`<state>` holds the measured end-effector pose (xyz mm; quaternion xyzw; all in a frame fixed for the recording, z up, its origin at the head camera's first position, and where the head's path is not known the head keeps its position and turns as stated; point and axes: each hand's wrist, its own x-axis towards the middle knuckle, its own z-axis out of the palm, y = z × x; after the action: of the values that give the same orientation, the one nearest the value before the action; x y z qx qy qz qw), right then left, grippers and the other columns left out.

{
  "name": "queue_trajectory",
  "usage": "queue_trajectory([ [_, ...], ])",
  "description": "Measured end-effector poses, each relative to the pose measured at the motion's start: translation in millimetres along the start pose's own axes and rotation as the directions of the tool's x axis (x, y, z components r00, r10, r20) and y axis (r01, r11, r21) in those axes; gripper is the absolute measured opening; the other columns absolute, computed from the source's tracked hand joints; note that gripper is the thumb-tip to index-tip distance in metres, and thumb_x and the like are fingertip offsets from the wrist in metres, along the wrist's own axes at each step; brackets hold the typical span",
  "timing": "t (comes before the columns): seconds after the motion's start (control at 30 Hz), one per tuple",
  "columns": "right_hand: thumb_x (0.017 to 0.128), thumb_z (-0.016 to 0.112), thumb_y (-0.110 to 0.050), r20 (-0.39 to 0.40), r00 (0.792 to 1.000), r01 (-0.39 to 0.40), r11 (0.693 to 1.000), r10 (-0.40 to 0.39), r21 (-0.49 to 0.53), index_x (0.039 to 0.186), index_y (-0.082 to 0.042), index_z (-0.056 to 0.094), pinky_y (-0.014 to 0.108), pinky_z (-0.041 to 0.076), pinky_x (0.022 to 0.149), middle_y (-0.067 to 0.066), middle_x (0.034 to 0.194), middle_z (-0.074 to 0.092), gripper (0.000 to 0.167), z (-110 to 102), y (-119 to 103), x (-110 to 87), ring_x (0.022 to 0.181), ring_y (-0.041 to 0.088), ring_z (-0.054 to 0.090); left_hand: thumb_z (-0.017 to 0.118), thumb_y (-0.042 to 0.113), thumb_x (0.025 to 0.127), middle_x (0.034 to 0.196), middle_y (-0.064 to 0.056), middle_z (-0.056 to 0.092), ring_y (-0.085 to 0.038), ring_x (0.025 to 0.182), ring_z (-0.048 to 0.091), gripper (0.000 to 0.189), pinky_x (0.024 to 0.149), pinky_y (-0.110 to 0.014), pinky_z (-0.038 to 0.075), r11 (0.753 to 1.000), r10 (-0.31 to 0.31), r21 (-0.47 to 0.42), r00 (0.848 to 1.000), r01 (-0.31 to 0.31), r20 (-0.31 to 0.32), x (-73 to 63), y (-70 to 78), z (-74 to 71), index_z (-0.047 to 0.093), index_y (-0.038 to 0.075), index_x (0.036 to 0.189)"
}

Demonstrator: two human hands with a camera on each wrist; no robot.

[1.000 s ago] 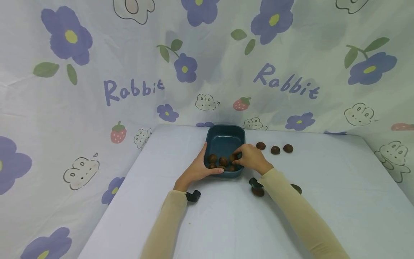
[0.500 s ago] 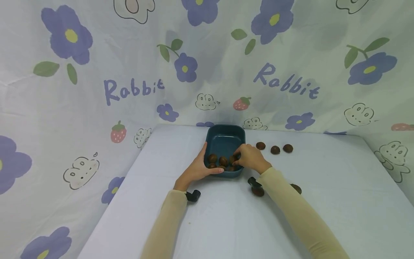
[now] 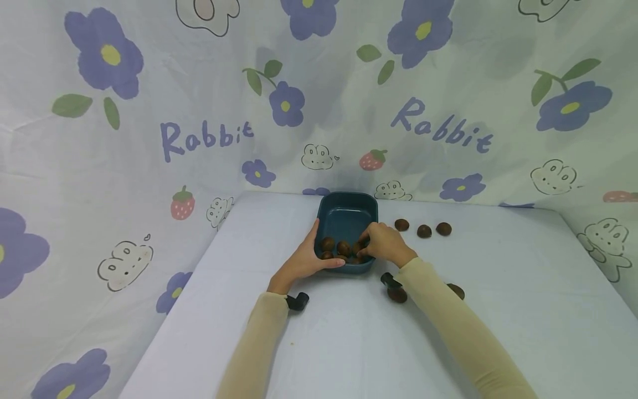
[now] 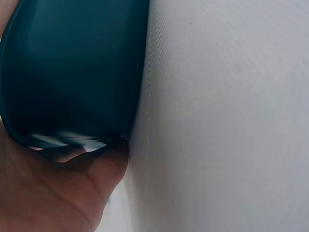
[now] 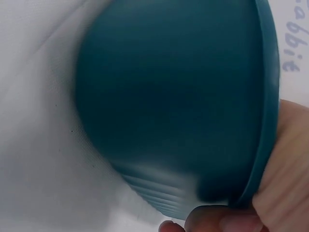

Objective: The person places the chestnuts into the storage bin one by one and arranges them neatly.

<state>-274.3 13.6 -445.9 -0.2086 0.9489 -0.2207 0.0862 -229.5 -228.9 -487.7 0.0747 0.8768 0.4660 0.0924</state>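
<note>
A dark teal rectangular box (image 3: 349, 195) stands at the table's back, several round brown nuts (image 3: 327, 244) in its near end. My left hand (image 3: 304, 259) grips the near left corner, thumb laid over the front rim; in the left wrist view my left hand (image 4: 63, 188) is against the outer wall. Over the right rim reaches my right hand (image 3: 387, 243), its fingertips pinching a brown nut (image 3: 358, 247) inside the box, partly covered by the fingers. In the right wrist view the box wall (image 5: 169, 92) fills the middle, and no nut shows.
Three brown nuts (image 3: 424, 231) lie on the white table (image 3: 329, 343) right of the box. Another nut (image 3: 397, 295) lies beneath the right wrist camera (image 3: 390, 280), and one more (image 3: 456, 291) is partly behind the right sleeve. A printed cloth (image 3: 319, 100) hangs behind the table.
My right hand has shifted very slightly left and down with the nut, inside the box. The left hand and the box stay where they were.
</note>
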Motion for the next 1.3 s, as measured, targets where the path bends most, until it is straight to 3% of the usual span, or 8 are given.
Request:
queue_trajectory([
  [0.37,0.081,0.090,-0.029,0.018,1.000,0.008,1.000,-0.009,0.025,0.107,-0.016,0.083,0.047,0.060,0.095,0.002,0.115,0.079,0.030,0.1,-0.2,-0.2,0.111,0.026,0.072,0.086,0.071,0.069,0.177,0.001,0.000,-0.031,0.164,0.010,0.140,0.129,-0.063,0.019,1.000,-0.001,-0.007,1.000,0.001,0.001,-1.2,1.0,-0.4,-0.009,0.036,0.166],
  [0.53,0.084,0.088,-0.031,0.000,1.000,0.028,0.999,-0.028,0.027,0.114,-0.014,0.081,0.047,0.059,0.097,0.005,0.121,0.078,0.036,1.3,3.2,-1.8,0.117,0.027,0.071,0.085,0.070,0.070,0.177,0.000,-0.001,-0.031,0.164,0.009,0.140,0.129,-0.063,0.019,1.000,0.004,-0.009,1.000,-0.003,0.010,-1.2,-0.6,0.1,-0.010,0.035,0.166],
  [0.7,0.091,0.081,-0.032,-0.099,0.993,0.062,0.997,-0.057,0.055,0.124,-0.011,0.077,0.041,0.060,0.082,0.011,0.129,0.074,0.039,-6.0,11.0,-9.2,0.105,0.026,0.072,0.085,0.070,0.070,0.177,0.000,0.001,-0.032,0.163,0.012,0.139,0.128,-0.062,0.020,1.000,0.010,-0.007,1.000,-0.010,0.004,-0.9,-2.3,0.3,-0.009,0.035,0.166],
  [0.77,0.093,0.079,-0.031,-0.164,0.985,0.073,0.992,-0.055,0.105,0.126,-0.009,0.075,0.040,0.056,0.071,0.015,0.131,0.072,0.040,-13.1,17.7,-14.8,0.087,0.028,0.068,0.085,0.070,0.070,0.177,0.000,0.002,-0.031,0.163,0.012,0.139,0.128,-0.063,0.020,1.000,0.015,-0.009,1.000,-0.015,0.000,-0.9,-2.1,0.0,-0.009,0.036,0.166],
  [0.93,0.095,0.076,-0.025,-0.311,0.950,0.113,0.968,-0.039,0.225,0.124,-0.005,0.075,0.031,0.049,0.069,0.016,0.123,0.076,0.035,-38.6,41.9,-36.0,0.080,0.025,0.061,0.086,0.069,0.071,0.177,0.001,0.002,-0.030,0.164,0.011,0.138,0.129,-0.062,0.019,1.000,0.016,-0.015,1.000,-0.016,0.000,-1.0,-1.6,0.3,-0.009,0.037,0.165],
  [1.03,0.096,0.076,-0.024,-0.343,0.939,0.108,0.958,-0.011,0.266,0.122,-0.005,0.076,0.026,0.049,0.071,0.015,0.120,0.077,0.032,-54.0,58.2,-52.8,0.088,0.024,0.064,0.085,0.070,0.070,0.177,0.002,0.001,-0.030,0.164,0.010,0.138,0.128,-0.063,0.019,1.000,0.006,-0.011,1.000,-0.006,-0.001,-1.3,-0.6,-0.6,-0.009,0.038,0.165],
  [1.1,0.097,0.075,-0.025,-0.355,0.935,0.099,0.954,0.009,0.284,0.121,-0.006,0.076,0.025,0.047,0.062,0.014,0.117,0.078,0.031,-62.0,70.5,-64.9,0.079,0.024,0.062,0.085,0.071,0.070,0.177,0.002,0.001,-0.030,0.164,0.010,0.138,0.128,-0.063,0.019,1.000,-0.001,-0.009,1.000,0.001,0.000,-1.0,0.2,-0.8,-0.009,0.039,0.165],
  [1.3,0.098,0.073,-0.031,-0.389,0.919,0.063,0.949,0.065,0.308,0.121,-0.009,0.076,0.025,0.043,0.052,0.013,0.108,0.078,0.032,-75.1,104.7,-103.8,0.063,0.013,0.054,0.085,0.073,0.068,0.177,0.001,0.003,-0.031,0.164,0.011,0.138,0.128,-0.065,0.019,1.000,-0.016,-0.005,1.000,0.016,-0.001,0.0,0.1,1.0,-0.009,0.041,0.165],
])
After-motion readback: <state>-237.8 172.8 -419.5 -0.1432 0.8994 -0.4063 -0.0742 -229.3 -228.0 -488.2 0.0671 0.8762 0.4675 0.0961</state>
